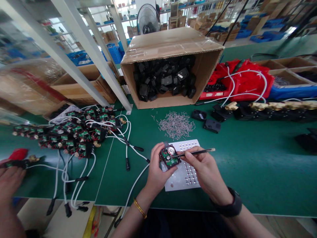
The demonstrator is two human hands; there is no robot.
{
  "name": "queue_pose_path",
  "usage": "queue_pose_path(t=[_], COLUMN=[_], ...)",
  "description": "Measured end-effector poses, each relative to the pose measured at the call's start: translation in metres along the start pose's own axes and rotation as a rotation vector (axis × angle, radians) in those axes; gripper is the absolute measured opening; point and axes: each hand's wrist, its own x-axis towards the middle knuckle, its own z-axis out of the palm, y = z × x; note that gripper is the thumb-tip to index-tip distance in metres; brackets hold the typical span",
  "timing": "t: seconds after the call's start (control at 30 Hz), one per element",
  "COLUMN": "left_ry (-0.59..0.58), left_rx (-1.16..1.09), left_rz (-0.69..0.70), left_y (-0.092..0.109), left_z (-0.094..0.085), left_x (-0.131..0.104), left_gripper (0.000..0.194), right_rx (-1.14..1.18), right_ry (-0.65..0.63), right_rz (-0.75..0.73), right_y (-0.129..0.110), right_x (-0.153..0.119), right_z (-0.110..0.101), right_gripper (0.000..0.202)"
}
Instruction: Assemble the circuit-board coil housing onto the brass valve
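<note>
1. Black wrist strap (229,202) on the right wrist and a yellow-gold bracelet (140,208) on the left lie close to the camera, at the lower edge of the view.
2. Left hand (157,170): curled around a squarish black plastic housing with a green circuit board (174,162) inside, fingers along its far-left side and thumb along its near edge. The housing is held, open face up, over the bench (260,172).
3. Right hand (201,167): pinched narrow, thumb against fingers, on a slim dark pen-like tool (204,151) with a pale rear end.
4. Key relation: the housing lies directly left of the right hand. The tool's long axis runs nearly level, from its rear end at the right to its tip over the board, just below a round white part (170,150). Whether the tip touches is too small to tell.
5. Beneath both hands, a pale flat plate (174,185) rests on the bench, bearing rows of small shiny round pieces (190,175).
6. Beyond the plate lies a loose heap of small silvery screws (176,125), with two loose black plastic casings (212,126) to its right.
7. Farther back, a brown cardboard box (173,43) opens toward the person, holding many black plastic parts (163,81).
</note>
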Motion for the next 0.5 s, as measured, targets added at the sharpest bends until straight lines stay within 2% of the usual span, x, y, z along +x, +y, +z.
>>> queue_pose_path(t=[0.1,0.2,0.27,0.33,0.37,0.43,0.5], left_ry=[0.035,0.033,0.024,0.025,0.026,0.025,0.031], left_rx=[-0.083,0.024,0.13,0.18,0.189,0.204,0.205], left_rz=[0.103,0.233,0.253,0.249,0.25,0.265,0.264], left_y=[-0.006,-0.01,-0.011,-0.011,-0.012,-0.013,-0.016], left_z=[0.004,0.004,0.002,0.001,0.001,0.001,0.003], left_x=[0.0,0.002,0.003,0.004,0.004,0.004,0.004], left_gripper=[0.064,0.044,0.031,0.027,0.028,0.03,0.028], right_rx=[-0.027,-0.11,-0.237,-0.373,-0.442,-0.614,-0.876], right_ry=[-0.013,-0.006,0.011,0.043,0.101,0.316,0.539], right_rz=[-0.025,-0.115,-0.283,-0.505,-0.606,-0.715,-0.669], right_y=[0.006,0.006,0.0,-0.011,-0.019,-0.034,-0.046], right_x=[0.004,0.001,-0.005,-0.01,-0.01,-0.001,0.02], right_z=[-0.001,0.003,0.005,-0.002,-0.01,-0.036,-0.069], right_gripper=[0.023,0.018,0.011,0.009,0.011,0.016,0.018])
